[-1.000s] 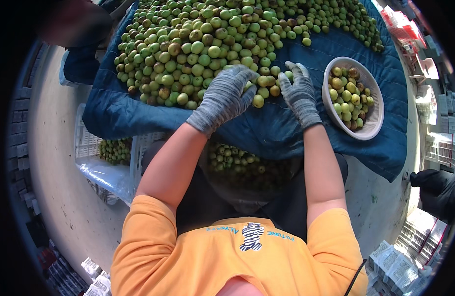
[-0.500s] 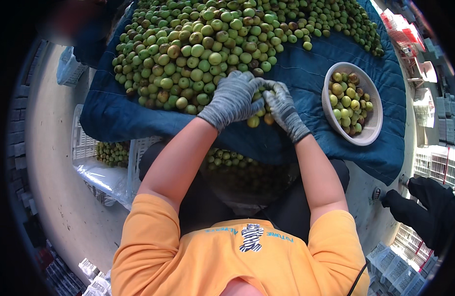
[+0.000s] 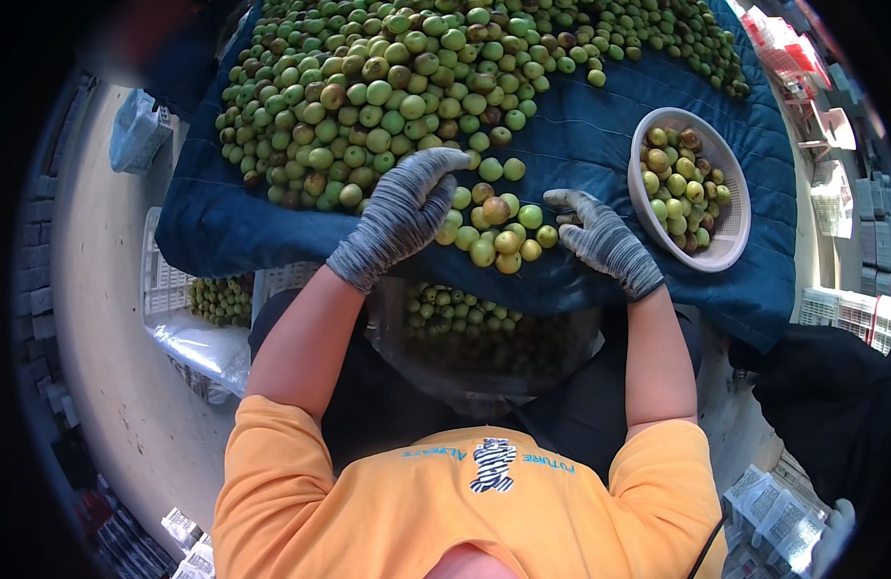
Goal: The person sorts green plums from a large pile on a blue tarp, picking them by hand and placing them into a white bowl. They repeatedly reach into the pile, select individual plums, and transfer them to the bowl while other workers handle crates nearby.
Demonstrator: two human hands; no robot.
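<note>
A large heap of small round green fruit (image 3: 368, 106), some with brown patches, covers the far left of a blue quilted cloth (image 3: 590, 125). Close to me lies a small separate group of the fruit (image 3: 494, 217), between my two gloved hands. My left hand (image 3: 404, 207), in a grey knit glove, is at the group's left side, fingers stretched toward the heap and nothing seen in them. To the right of the group, my right hand (image 3: 600, 236) has its fingers spread, the tips beside a green fruit. Farther right stands a pale round basket (image 3: 738, 217) holding more fruit, several browned.
Below the cloth's front edge, a container of fruit (image 3: 465, 318) sits between my legs. White plastic crates (image 3: 170, 256) stand at the left, one with fruit and clear plastic film. A person in dark clothes (image 3: 822, 405) is close by on the right. More crates (image 3: 841, 314) line the right side.
My hands have parted from over the small group of fruit, the left going left, the right going right and nearer me. The group now shows, spread out. The person at right has come closer.
</note>
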